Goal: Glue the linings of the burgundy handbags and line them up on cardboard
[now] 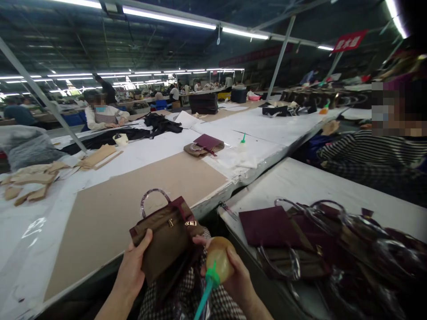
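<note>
White table [260, 126] beneath strip lights [168, 18], tan sheet [113, 204] behind brown handbag [163, 246].

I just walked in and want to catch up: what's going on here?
The person's left hand holds a brown-and-burgundy handbag by its side. The right hand grips a squeeze bottle, its green nozzle pointing back toward the person. A similar bag lies on the worktable ahead, and more are piled on the side table at right.
</note>
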Demonstrator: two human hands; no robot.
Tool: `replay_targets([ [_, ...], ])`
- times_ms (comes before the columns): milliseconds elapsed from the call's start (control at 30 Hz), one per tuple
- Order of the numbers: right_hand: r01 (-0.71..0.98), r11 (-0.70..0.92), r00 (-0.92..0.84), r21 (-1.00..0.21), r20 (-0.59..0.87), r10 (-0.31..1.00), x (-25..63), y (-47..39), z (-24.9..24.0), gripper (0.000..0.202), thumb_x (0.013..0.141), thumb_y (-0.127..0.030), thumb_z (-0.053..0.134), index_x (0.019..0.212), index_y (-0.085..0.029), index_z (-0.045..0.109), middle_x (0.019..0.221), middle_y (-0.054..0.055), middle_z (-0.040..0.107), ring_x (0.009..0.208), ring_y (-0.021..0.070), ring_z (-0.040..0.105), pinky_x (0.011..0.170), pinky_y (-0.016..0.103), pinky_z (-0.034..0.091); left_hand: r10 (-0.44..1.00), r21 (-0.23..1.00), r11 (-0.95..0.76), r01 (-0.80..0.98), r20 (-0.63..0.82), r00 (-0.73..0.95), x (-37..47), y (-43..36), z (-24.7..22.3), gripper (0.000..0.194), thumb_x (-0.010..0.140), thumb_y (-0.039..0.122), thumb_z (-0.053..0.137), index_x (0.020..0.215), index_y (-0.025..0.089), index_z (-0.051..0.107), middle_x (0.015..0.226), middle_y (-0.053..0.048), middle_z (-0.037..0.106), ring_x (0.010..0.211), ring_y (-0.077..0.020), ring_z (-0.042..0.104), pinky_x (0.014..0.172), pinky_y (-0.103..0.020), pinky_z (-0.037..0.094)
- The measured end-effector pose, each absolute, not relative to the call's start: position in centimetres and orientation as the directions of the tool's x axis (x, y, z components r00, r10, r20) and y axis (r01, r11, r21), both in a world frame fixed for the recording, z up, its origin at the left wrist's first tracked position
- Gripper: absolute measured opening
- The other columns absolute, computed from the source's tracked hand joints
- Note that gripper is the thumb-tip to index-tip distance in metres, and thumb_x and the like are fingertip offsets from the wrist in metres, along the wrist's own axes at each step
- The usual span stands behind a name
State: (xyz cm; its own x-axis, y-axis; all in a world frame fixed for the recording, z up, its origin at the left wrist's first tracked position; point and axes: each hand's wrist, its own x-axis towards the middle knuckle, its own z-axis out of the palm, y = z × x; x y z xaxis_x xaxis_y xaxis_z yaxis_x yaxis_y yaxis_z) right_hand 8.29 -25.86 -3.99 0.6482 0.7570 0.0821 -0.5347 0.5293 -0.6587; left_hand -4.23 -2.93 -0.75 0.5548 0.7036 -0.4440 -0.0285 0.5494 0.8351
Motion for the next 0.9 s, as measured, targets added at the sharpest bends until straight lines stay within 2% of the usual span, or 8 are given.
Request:
replay_targets([
  [200, -0.495, 0.531, 0.566, -0.687, 0.208, 0.798, 11.4, -25.0, 0.4, 0.052, 0.089, -0.061, 0.057, 0.102, -0.013, 0.073, 0.112, 0.025, 0.07, 0.114, 0.0404, 0.059, 0.057, 0.034, 0.055, 0.728, 0.862, 0.507, 0.008, -0.432, 0.533, -5.1, -2.4, 4.4, 0.047, 0.084, 0.034, 0.081, 0.126, 0.02, 0.069, 0.108, -0.014, 0.078, 0.09, -0.0323, 0.078, 0.079, -0.045, 0.065],
  [300, -0.517, 0.526, 0.531, -0.675, 0.229, 0.816, 11.3, -26.3, 2.1, 0.061, 0.092, -0.067, 0.046, 0.1, -0.012, 0.072, 0.089, 0.021, 0.07, 0.101, 0.0388, 0.062, 0.051, 0.031, 0.05, 0.63, 0.811, 0.582, 0.059, -0.496, 0.598, -5.8, -2.9, 6.0, 0.056, 0.081, 0.04, 0.083, 0.131, 0.022, 0.065, 0.108, -0.015, 0.078, 0.087, -0.0334, 0.078, 0.078, -0.047, 0.065],
  [433, -0.616, 0.461, 0.51, -0.638, 0.123, 0.851, 9.5, -27.6, 1.3, 0.066, 0.087, -0.072, 0.052, 0.092, -0.009, 0.072, 0.071, 0.015, 0.065, 0.083, 0.0331, 0.063, 0.056, 0.03, 0.045, 0.575, 0.778, 0.621, 0.093, -0.533, 0.621, -6.3, -4.3, 3.5, 0.06, 0.081, 0.048, 0.082, 0.132, 0.023, 0.063, 0.106, -0.012, 0.079, 0.088, -0.0319, 0.077, 0.08, -0.046, 0.064],
  [500, -0.658, 0.442, 0.53, -0.61, 0.041, 0.847, 8.0, -27.8, -0.4, 0.061, 0.088, -0.067, 0.056, 0.093, -0.009, 0.073, 0.073, 0.015, 0.066, 0.083, 0.0324, 0.063, 0.055, 0.029, 0.044, 0.673, 0.869, 0.483, 0.108, -0.448, 0.589, -6.6, -4.8, 0.9, 0.056, 0.083, 0.05, 0.08, 0.127, 0.02, 0.065, 0.106, -0.011, 0.078, 0.096, -0.0317, 0.075, 0.087, -0.046, 0.062],
  [567, -0.687, 0.437, 0.551, -0.581, -0.022, 0.834, 6.3, -27.7, -2.6, 0.055, 0.09, -0.062, 0.059, 0.094, -0.01, 0.074, 0.075, 0.014, 0.067, 0.08, 0.0302, 0.064, 0.054, 0.029, 0.045, 0.779, 0.976, 0.141, 0.167, -0.214, 0.589, -7.1, -4.7, -1.6, 0.045, 0.085, 0.05, 0.077, 0.116, 0.018, 0.07, 0.105, -0.01, 0.077, 0.103, -0.0313, 0.072, 0.095, -0.044, 0.058],
  [633, -0.709, 0.437, 0.561, -0.553, -0.066, 0.825, 4.7, -27.7, -4.7, 0.054, 0.09, -0.061, 0.06, 0.092, -0.01, 0.075, 0.075, 0.014, 0.068, 0.071, 0.0267, 0.063, 0.055, 0.03, 0.047, 0.723, 0.941, -0.276, 0.198, 0.066, 0.688, -7.7, -4.2, -3.6, 0.032, 0.09, 0.045, 0.071, 0.107, 0.019, 0.073, 0.106, -0.009, 0.075, 0.105, -0.0303, 0.069, 0.1, -0.041, 0.053],
  [700, -0.724, 0.447, 0.575, -0.526, -0.1, 0.812, 3.3, -27.7, -6.2, 0.054, 0.089, -0.063, 0.061, 0.091, -0.01, 0.076, 0.076, 0.014, 0.069, 0.069, 0.0254, 0.063, 0.055, 0.03, 0.048, 0.593, 0.825, -0.533, 0.19, 0.204, 0.779, -8.1, -3.4, -4.8, 0.026, 0.093, 0.041, 0.065, 0.11, 0.022, 0.073, 0.114, -0.009, 0.073, 0.11, -0.0298, 0.066, 0.104, -0.041, 0.049],
  [900, -0.72, 0.512, 0.628, -0.469, -0.127, 0.768, 2.2, -28.1, -6.1, 0.054, 0.093, -0.062, 0.055, 0.092, -0.012, 0.074, 0.073, 0.01, 0.064, 0.057, 0.0198, 0.058, 0.048, 0.027, 0.045, 0.779, 0.679, -0.531, 0.506, 0.159, 0.606, -9.1, -2.9, -5.2, 0.063, 0.091, 0.057, 0.058, 0.137, 0.017, 0.045, 0.138, -0.019, 0.057, 0.13, -0.0363, 0.055, 0.11, -0.052, 0.043],
])
